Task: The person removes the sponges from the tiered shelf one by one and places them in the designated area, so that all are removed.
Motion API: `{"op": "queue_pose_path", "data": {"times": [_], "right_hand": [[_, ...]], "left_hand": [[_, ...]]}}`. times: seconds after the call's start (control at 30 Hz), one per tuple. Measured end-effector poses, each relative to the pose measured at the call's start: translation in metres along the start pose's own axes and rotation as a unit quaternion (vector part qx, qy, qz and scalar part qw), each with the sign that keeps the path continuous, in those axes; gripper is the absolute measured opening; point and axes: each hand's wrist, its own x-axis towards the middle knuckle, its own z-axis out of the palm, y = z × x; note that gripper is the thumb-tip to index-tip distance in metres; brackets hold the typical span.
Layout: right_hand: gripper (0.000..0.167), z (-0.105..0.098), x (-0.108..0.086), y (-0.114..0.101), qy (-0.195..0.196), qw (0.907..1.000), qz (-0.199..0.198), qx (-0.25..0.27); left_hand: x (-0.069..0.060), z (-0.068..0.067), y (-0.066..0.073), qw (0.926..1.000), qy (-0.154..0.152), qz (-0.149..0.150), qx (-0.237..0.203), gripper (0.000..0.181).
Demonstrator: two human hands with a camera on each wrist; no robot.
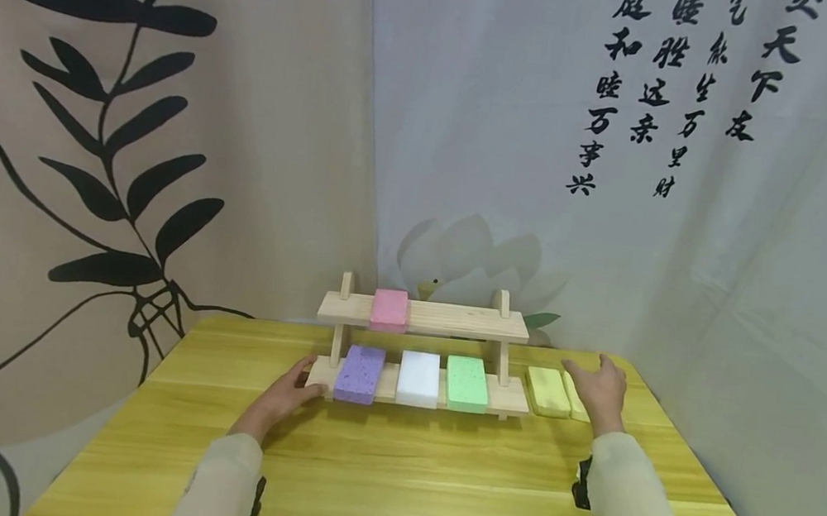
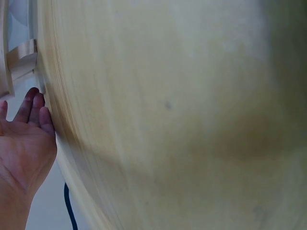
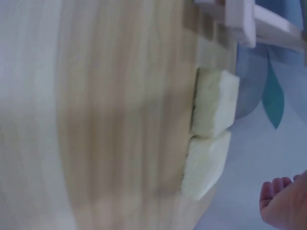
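Pale printed cloth (image 1: 290, 138) hangs behind the yellow wood-grain table (image 1: 392, 480), on which the inner yellow sponge (image 1: 548, 392) and the outer yellow sponge (image 3: 206, 165) lie flat, side by side, just past the 3 o'clock end of the wooden rack (image 1: 452, 320). What counts most, as I judge it, is that both sponges sit at about 9 o'clock from your right hand (image 1: 600, 396), the outer one nearer and partly hidden by that hand in the head view; the right wrist view shows a gap between hand and sponges. Your right thumb stands spread from the fingers, with nothing held. Each yellow sponge has its long axis running roughly from 11 to 5, and neither plain block shows a distinct front. Toward 9 o'clock, the rack's lower board bears the green sponge (image 1: 467, 384), white sponge (image 1: 418, 379) and purple sponge (image 1: 359, 375), long axes near 12 to 6; the pink sponge (image 1: 389, 310) sits on the upper board. Farthest off, your left hand (image 1: 284, 395) is at the rack's 9 o'clock end, thumb apart from extended fingers; whether it touches the wood you cannot tell.
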Motion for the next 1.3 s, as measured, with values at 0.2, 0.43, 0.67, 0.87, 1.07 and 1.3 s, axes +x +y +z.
{"op": "queue_pose_path", "data": {"times": [0.2,0.43,0.67,0.87,1.07,1.3], "right_hand": [[0.089,0.008,0.0,-0.021,0.018,0.9992,-0.03,0.02],[0.088,0.022,0.001,-0.046,0.031,0.9977,-0.052,0.032],[0.085,0.038,-0.002,-0.067,0.024,0.9958,-0.066,0.058],[0.085,0.056,-0.006,-0.085,0.014,0.9945,-0.081,0.066],[0.084,0.078,-0.016,-0.108,0.006,0.993,-0.093,0.072],[0.083,0.105,-0.031,-0.137,-0.011,0.9923,-0.102,0.07]], "left_hand": [[0.0,0.001,0.0,0.9999,0.002,0.002,0.011,0.082],[-0.001,0.001,0.0,1.0,0.003,-0.003,0.006,0.081],[-0.001,0.001,0.001,1.0,0.002,-0.007,0.006,0.084],[0.0,0.001,-0.001,0.9999,0.004,-0.005,0.008,0.085],[0.0,0.001,-0.001,0.9999,0.003,-0.006,0.009,0.084],[0.001,0.002,-0.002,1.0,0.006,0.004,0.001,0.084]]}}
